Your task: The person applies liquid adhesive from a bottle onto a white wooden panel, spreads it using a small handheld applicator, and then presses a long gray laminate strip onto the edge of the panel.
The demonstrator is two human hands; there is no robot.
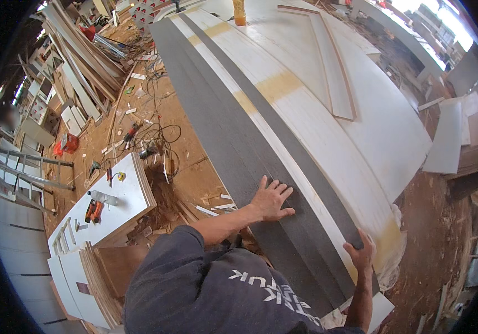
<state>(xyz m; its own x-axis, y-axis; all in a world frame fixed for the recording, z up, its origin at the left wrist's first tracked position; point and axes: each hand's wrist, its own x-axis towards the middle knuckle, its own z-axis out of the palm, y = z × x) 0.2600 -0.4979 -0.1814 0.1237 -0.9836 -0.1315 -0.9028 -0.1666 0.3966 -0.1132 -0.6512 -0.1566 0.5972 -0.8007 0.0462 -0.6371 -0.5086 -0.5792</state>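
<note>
My left hand point(272, 199) lies palm down with fingers spread on a wide dark grey panel point(216, 106). To its right, my right hand point(362, 250) grips the outer edge of a narrow dark grey strip point(300, 145), thumb on top; its other fingers are partly hidden at the edge. Both grey pieces run lengthwise over a white board point(328, 131) with yellowish patches. A band of white with the same patches shows between them. The near ends of the grey pieces are partly covered by my arm and dark shirt.
A thin wood-edged frame piece point(333, 67) and an amber bottle point(239, 12) rest on the white sheets. At left, a low white-topped stack point(130, 183) holds a clear bottle point(104, 197) and orange-black tools point(93, 211). Cables point(163, 133), offcuts and a metal ladder point(30, 172) lie beyond.
</note>
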